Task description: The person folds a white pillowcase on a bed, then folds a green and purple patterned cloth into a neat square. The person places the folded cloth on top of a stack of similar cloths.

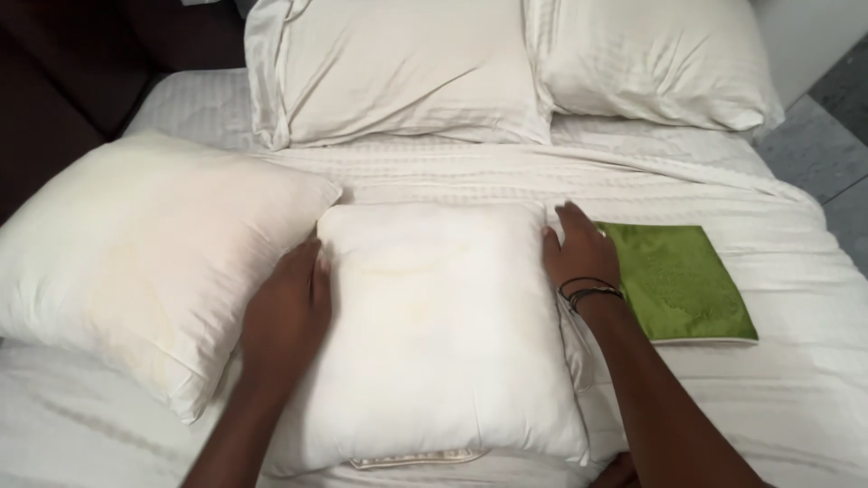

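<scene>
A plain white pillow insert [443,325] lies in the middle of the bed. My left hand [287,307] presses against its left side and my right hand [579,248] grips its upper right edge; a dark band circles that wrist. Just right of my right hand, a flat green cushion cover [683,280] lies on the sheet. A second, larger bare white pillow [136,262] rests to the left, touching the first one near my left hand.
Two white striped pillows [398,72] [651,59] stand at the head of the bed. The white bedsheet [796,398] is wrinkled. A dark headboard [54,81] fills the top left; grey floor [832,136] shows at the right.
</scene>
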